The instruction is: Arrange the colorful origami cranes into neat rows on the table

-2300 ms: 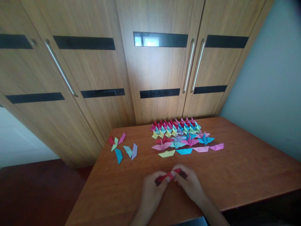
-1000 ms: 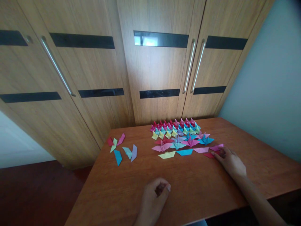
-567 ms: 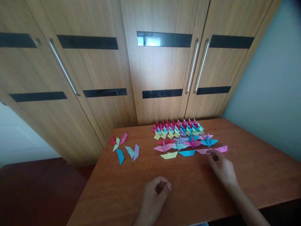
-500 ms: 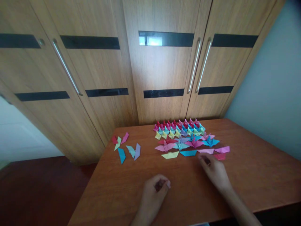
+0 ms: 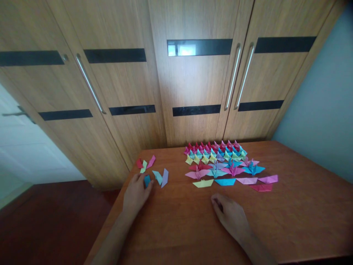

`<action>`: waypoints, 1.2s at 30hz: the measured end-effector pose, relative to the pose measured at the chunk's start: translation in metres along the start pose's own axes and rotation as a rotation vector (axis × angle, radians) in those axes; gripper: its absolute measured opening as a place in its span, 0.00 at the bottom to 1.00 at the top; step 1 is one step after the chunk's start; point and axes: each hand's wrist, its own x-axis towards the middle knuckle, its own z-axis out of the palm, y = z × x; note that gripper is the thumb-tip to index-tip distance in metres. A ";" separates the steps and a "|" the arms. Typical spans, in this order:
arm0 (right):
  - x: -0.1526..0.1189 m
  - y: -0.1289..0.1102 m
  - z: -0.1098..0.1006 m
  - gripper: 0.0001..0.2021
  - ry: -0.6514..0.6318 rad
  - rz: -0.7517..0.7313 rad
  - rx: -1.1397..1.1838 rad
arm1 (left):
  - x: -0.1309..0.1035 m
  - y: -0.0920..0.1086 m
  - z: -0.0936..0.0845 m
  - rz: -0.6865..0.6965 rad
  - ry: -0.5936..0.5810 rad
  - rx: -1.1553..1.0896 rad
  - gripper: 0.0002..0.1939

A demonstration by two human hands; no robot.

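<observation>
My left hand [image 5: 137, 192] reaches over the left part of the table, its thumb and fingers apart around a blue folded paper piece [image 5: 147, 180], which lies partly under the hand. Close by lie a light teal folded piece [image 5: 157, 177], a lavender one [image 5: 164, 178], a pale green one [image 5: 143, 166], a pink one [image 5: 151, 161] and a red one [image 5: 139, 163]. My right hand [image 5: 230, 215] is curled closed above the table, with nothing visible in it. Beyond it is a row of flat folded pieces, including a yellow one [image 5: 203, 183] and a blue one [image 5: 225, 182].
Several rows of small paper cranes [image 5: 215, 151] stand at the back of the brown table [image 5: 176, 228], with spread-winged cranes [image 5: 233, 169] in front. A crimson folded piece [image 5: 261, 187] lies at the right. Behind the table rises a wooden wardrobe [image 5: 193, 81].
My left hand has moved left and forward from the near middle to the blue piece. My right hand has drawn back leftward from the row of folded pieces. The view has shifted slightly.
</observation>
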 end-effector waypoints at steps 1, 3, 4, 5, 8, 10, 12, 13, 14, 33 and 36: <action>0.000 0.000 0.000 0.10 0.002 0.000 -0.001 | 0.002 -0.003 0.002 -0.017 -0.017 0.046 0.20; 0.000 0.000 0.000 0.10 0.005 0.001 -0.006 | 0.003 -0.005 0.006 -0.032 -0.047 0.127 0.23; 0.000 0.000 0.001 0.09 0.006 0.001 -0.005 | 0.003 -0.005 0.008 -0.029 -0.056 0.163 0.23; 0.000 0.000 0.001 0.09 0.009 0.001 0.000 | 0.003 -0.005 0.010 -0.022 -0.062 0.197 0.23; -0.001 0.000 0.001 0.08 0.011 0.001 0.022 | 0.001 -0.003 0.012 0.021 -0.070 0.266 0.20; -0.001 0.000 0.000 0.08 0.013 0.005 0.030 | -0.001 -0.003 0.011 0.047 -0.077 0.286 0.18; -0.001 0.000 0.000 0.08 0.018 0.007 0.033 | -0.002 -0.004 0.008 0.059 -0.094 0.286 0.17; -0.001 0.000 0.000 0.08 0.022 0.006 0.034 | -0.002 -0.005 0.007 0.062 -0.104 0.275 0.17; -0.001 0.000 0.000 0.09 0.024 0.005 0.033 | -0.002 -0.006 0.005 0.067 -0.113 0.256 0.17; -0.001 -0.004 -0.003 0.09 0.016 0.016 0.044 | -0.019 -0.016 0.000 -0.122 -0.019 -0.354 0.14; 0.000 -0.003 -0.004 0.10 0.036 0.013 0.106 | -0.025 0.003 -0.005 -0.120 -0.022 -0.490 0.15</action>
